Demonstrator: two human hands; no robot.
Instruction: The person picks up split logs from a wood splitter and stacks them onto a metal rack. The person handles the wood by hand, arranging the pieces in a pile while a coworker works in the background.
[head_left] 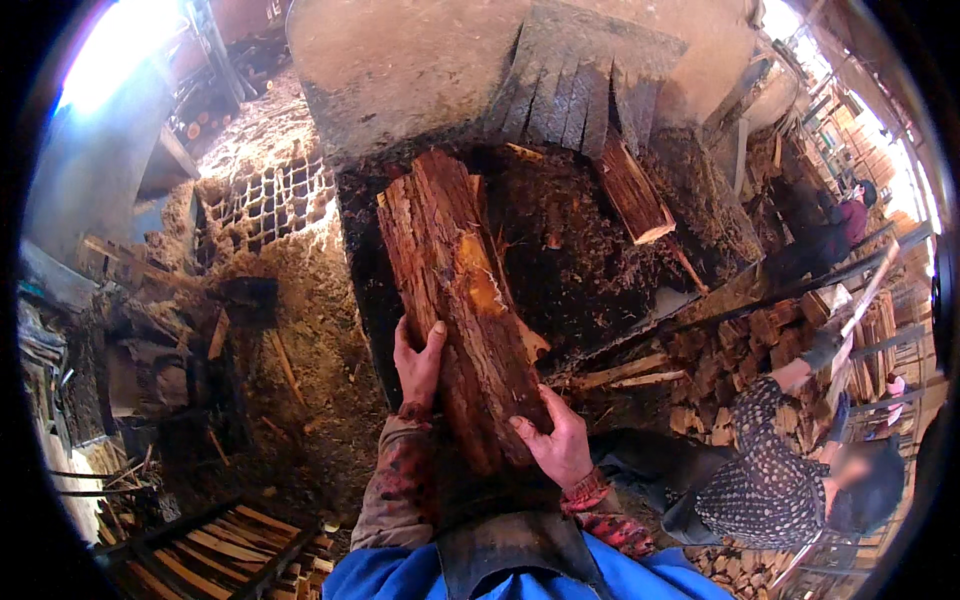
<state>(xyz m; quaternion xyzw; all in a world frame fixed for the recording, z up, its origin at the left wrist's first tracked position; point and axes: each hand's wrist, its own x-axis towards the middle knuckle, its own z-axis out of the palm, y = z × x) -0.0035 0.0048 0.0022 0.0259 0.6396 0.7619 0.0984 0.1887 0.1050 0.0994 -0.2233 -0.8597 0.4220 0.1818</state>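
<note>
A bark-covered piece of log [437,290] lies lengthwise in front of me, its far end over the dark machine bed [560,215]. An orange-yellow patch of bare wood shows on its upper right side. My left hand [420,365] grips its left edge, thumb up on the bark. Lower down on the right side, my right hand [562,445] is closed around the edge near the close end, thumb on top. The fingers beneath the wood are hidden. Another split piece of wood [635,195] rests on the bed beneath hanging dark strips [565,98].
A co-worker [765,460] in a dotted top bends at the right, beside a heap of split wood [740,365]. Another person [850,220] is farther back. A metal grid [268,203] strewn with wood chips lies at the far left; a slatted frame [220,545] stands lower left.
</note>
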